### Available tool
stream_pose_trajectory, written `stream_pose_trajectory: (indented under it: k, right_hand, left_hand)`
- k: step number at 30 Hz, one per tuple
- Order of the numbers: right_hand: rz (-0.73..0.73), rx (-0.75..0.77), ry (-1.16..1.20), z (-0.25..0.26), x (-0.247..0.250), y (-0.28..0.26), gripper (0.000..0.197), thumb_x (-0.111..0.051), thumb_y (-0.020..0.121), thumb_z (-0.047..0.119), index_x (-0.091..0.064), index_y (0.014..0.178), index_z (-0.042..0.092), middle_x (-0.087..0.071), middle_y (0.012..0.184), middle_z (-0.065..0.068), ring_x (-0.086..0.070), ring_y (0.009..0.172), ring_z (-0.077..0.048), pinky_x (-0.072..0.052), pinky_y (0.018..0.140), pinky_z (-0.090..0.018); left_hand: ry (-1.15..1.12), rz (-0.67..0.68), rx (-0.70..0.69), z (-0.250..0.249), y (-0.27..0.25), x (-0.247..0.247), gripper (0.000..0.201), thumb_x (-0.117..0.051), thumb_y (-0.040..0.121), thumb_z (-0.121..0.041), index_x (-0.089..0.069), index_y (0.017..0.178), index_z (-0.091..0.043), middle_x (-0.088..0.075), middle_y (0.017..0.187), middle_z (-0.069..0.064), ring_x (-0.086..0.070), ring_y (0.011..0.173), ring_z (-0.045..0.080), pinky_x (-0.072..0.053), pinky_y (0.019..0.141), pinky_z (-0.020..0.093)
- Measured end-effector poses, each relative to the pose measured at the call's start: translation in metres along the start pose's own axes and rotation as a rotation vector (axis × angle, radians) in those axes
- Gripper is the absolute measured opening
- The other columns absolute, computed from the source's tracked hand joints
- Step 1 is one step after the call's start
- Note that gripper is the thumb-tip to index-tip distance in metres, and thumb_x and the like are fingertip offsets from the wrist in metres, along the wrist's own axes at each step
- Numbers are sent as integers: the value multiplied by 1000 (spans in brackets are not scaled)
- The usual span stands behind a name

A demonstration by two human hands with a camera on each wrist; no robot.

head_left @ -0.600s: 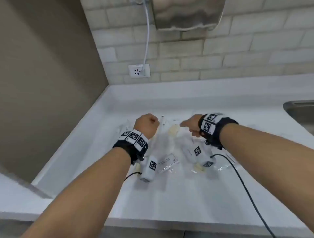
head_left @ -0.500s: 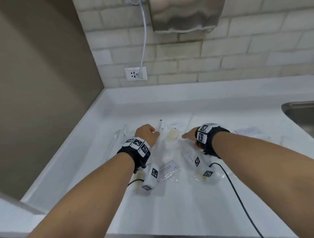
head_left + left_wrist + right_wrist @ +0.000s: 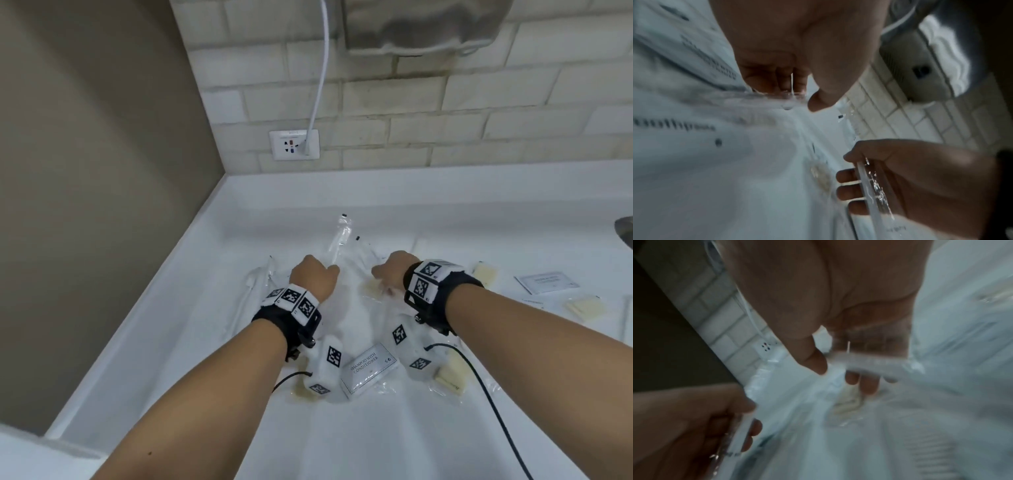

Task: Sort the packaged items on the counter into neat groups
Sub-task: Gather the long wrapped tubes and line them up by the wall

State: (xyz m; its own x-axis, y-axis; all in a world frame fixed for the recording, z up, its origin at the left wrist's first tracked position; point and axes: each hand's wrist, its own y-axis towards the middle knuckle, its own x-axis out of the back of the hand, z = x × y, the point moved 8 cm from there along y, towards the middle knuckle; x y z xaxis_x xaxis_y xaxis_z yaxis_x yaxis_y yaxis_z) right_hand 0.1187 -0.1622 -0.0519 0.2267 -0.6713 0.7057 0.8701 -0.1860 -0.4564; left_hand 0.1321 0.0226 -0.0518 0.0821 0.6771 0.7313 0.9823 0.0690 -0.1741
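Both hands, left hand and right hand, curled around clear-wrapped packets.

Both forearms are bare, with no sleeves, and each wrist wears a black strap topped by a white band of square black-and-white coded markers. A white block-shaped camera unit carrying the same kind of markers hangs beneath the left wrist, and a matching unit sits under the right wrist band. A thin black cable runs back from the right unit, and a shorter one leaves the left.
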Motion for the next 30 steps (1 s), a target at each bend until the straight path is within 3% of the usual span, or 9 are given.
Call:
stream_pose_trajectory:
  k: [2,5,9,12,15,17,19,24,30]
  right_hand:
    - [60,52,190,19,-9,-2,20,-49,89,20,-53,80,3,-65,75,-12,-61,61,-29,-46,60,-32]
    - [70,115,314,39,-17,-11,8,-49,89,11,-46,90,4,-54,72,-14,-52,50,-24,-48,52,-30]
    - [102,183,211,53,-36,-18,26,-57,88,19,-41,107,10,-49,86,-8,-49,56,-19,-45,44,-25]
    - [131,197,161,54,-47,-17,17,-58,89,21,-44,89,12,-49,84,-6,-48,58,-18,-47,45,-26]
    - [110,185,137,50,-46,-18,23,-59,90,21,-42,77,14,-50,77,-7,-48,55,-18,-47,46,-26]
    - [100,177,126,47,-44,-18,22,-59,90,22,-43,78,13,-52,81,-8,-49,57,-19,-48,49,-27]
    - [92,176,129,44,-43,-18,19,-60,90,21,-45,82,12,-54,86,-10,-50,58,-19,-48,50,-27]
    - [90,193,126,37,-38,-19,16,-60,90,21,-52,94,7,-56,82,-9,-51,57,-18,-49,52,-28]
    - [64,202,118,19,-25,-24,16,-61,88,22,-53,89,9,-57,76,-6,-51,53,-16,-46,45,-24]
  left_hand:
    - [-202,-95,50,12,-2,31,30,-44,89,-25,-54,92,3,-60,79,12,-56,67,27,-44,58,30]
    - [-240,-209,139,46,-11,74,24,-43,92,-23,-45,107,-3,-60,104,16,-51,82,27,-38,66,31]
    - [7,-190,295,100,-26,95,68,-59,85,-47,-35,132,-4,-52,129,17,-56,103,32,-41,75,34]
    - [243,-96,410,129,-41,84,102,-62,69,-74,-31,139,-7,-41,137,14,-52,120,35,-44,78,39]
    - [301,-121,373,128,-40,78,94,-63,66,-76,-42,127,-7,-51,124,12,-59,108,31,-46,75,36]
    - [266,-97,335,121,-31,74,65,-70,71,-64,-53,100,-8,-61,95,8,-61,78,23,-46,61,27]
    - [222,-69,325,114,-26,72,47,-73,75,-50,-49,75,-10,-53,69,2,-51,58,15,-37,48,23]
    - [185,10,367,108,-18,64,26,-62,79,-17,-41,63,-11,-43,61,2,-43,51,17,-30,45,19]
    - [309,-10,289,96,-12,62,33,-68,81,-22,-41,65,-12,-47,66,1,-45,54,12,-33,45,21]
